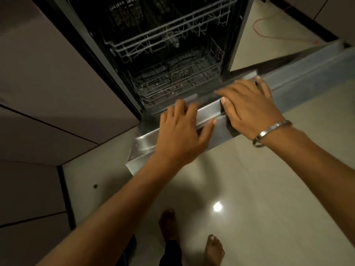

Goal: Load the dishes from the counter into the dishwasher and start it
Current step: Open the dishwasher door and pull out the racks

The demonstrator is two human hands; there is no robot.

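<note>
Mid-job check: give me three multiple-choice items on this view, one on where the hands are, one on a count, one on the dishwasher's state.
1. Where do both hands rest?
A. on the upper rack
B. on the door's top edge
C. on the floor

2. How many bracelets show?
A. none
B. one
C. two

3. The racks look:
A. full of plates
B. removed
C. bare of dishes, as far as the dim view shows

Key: 1 B, the left hand and right hand lie on the door. 2 B, one bracelet on the right wrist. 3 C, upper rack and lower rack show only wire.

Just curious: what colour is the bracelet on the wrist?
Silver metal bracelet, seen in the head view.
</note>
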